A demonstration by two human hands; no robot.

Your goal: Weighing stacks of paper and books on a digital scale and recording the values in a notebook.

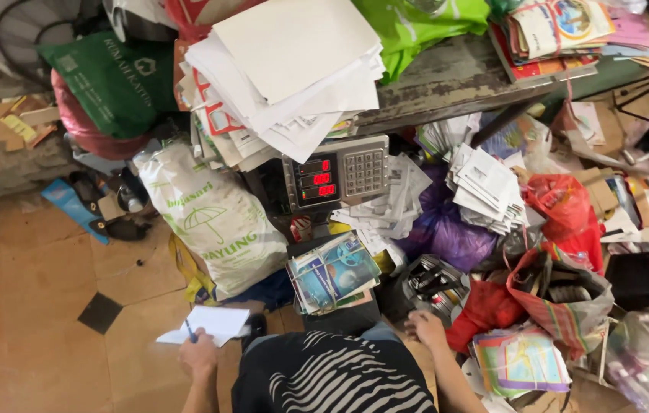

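Left hand (199, 353): closed around a blue pen (190, 331), tip on a white paper (208, 323). The paper lies on the tiled floor (34, 291), just beside the person's knee, near the bottom edge of the view.
Right hand (425, 327): resting on or against the dark clutter by a red bag (485, 312). Fingers point away from the camera; spread or closed, cannot tell. No object seen in it.
Scale (337, 172): grey, red digits lit, keypad on its right half. Sits under the front edge of the table (447, 80), with a tall heap of white sheets (286, 69) stacked on and above it.
Booklets (332, 271): small fanned pile just below the scale, between the two hands.
Risk, sheets: heap overhangs the scale and leans toward the person; judged likely to slide if the scale is bumped or papers are pulled from beneath.
Risk, paper: it lies loose on the smooth floor with nothing holding it down, so pen pressure could make it shift or crease.
Risk, right side: bags and folded papers (485, 183) are heaped loosely; a push from the right hand could topple them onto the booklets.
Surface: worn brown tiles, one dark diamond inset (99, 312), scraps along the left wall edge.
Room: crowded sorting corner. White printed sack (213, 222) left of the scale, green bag (114, 80) above it, purple bag (447, 229) and more red bags at right, a fan (26, 30) at top left. Table top is scuffed and loaded with magazines (562, 30).
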